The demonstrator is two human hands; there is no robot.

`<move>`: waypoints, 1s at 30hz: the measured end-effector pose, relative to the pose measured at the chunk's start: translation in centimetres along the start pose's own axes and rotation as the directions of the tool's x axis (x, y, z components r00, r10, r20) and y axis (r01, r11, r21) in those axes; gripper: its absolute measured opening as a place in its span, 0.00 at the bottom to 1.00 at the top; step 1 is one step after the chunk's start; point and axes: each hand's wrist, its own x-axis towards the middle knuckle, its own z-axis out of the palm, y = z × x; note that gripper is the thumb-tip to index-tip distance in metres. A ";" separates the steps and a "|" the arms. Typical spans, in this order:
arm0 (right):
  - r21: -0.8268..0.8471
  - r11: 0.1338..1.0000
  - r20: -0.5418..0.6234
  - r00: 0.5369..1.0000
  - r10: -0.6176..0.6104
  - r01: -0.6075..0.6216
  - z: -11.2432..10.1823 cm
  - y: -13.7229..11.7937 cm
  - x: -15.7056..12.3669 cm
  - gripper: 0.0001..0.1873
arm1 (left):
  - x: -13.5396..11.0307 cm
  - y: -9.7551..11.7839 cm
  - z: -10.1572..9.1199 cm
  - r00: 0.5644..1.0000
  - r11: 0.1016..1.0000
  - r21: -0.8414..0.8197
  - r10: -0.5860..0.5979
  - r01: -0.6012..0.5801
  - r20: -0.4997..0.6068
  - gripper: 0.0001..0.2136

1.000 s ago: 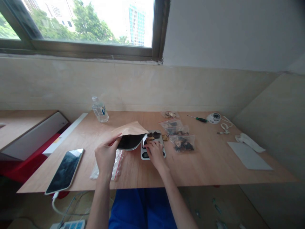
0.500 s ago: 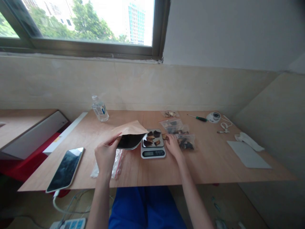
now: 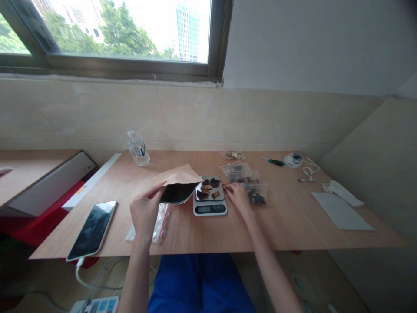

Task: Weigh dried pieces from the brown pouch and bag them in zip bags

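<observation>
My left hand (image 3: pixel 146 208) is shut on a kraft paper pouch (image 3: pixel 178 181) with a black inner lining, holding it tilted open just left of a digital kitchen scale (image 3: pixel 210 208). Several dark dried pieces (image 3: pixel 206 189) lie on the scale's steel pan. My right hand (image 3: pixel 239 198) rests right of the scale, its fingertips close to the pan's edge. Those fingers hide whatever lies under them, so I cannot tell if they pinch a small piece. Beside that hand sits a zip bag of dark pieces (image 3: pixel 256 193).
Two more zip bags (image 3: pixel 243 171) lie behind the scale on the wooden table (image 3: pixel 293 226). A phone (image 3: pixel 92 230), crumpled clear bag (image 3: pixel 162 222), water bottle (image 3: pixel 138 149), screwdriver (image 3: pixel 272 161), white roll (image 3: pixel 293 159) and grey sheet (image 3: pixel 341 211) also lie there.
My right hand has left the scale pan, uncovering the pieces and display, and now rests right of the scale. My left hand and the pouch have barely moved.
</observation>
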 end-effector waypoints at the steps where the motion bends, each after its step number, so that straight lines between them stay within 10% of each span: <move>1: 0.029 1.000 -0.017 1.000 0.010 -0.009 -0.1 -0.1 -0.1 0.10 | 0.0 0.0 0.0 1.000 1.000 -0.002 0.003 -0.003 0.001 0.14; 11: 0.316 0.944 -0.192 0.968 0.162 -0.095 -2.0 -1.4 -0.4 0.12 | -0.2 0.3 -0.2 1.000 1.000 0.004 0.008 -0.008 -0.002 0.13; 15: 0.512 0.848 -0.055 0.980 0.192 -0.137 -1.8 -1.7 -0.4 0.13 | -0.1 0.3 -0.2 1.000 1.000 0.008 0.010 -0.010 0.007 0.13; 30: 0.345 0.939 0.055 0.998 -0.030 0.009 -2.2 -2.8 0.6 0.16 | -0.3 0.3 -0.1 1.000 1.000 0.010 0.001 -0.001 0.023 0.13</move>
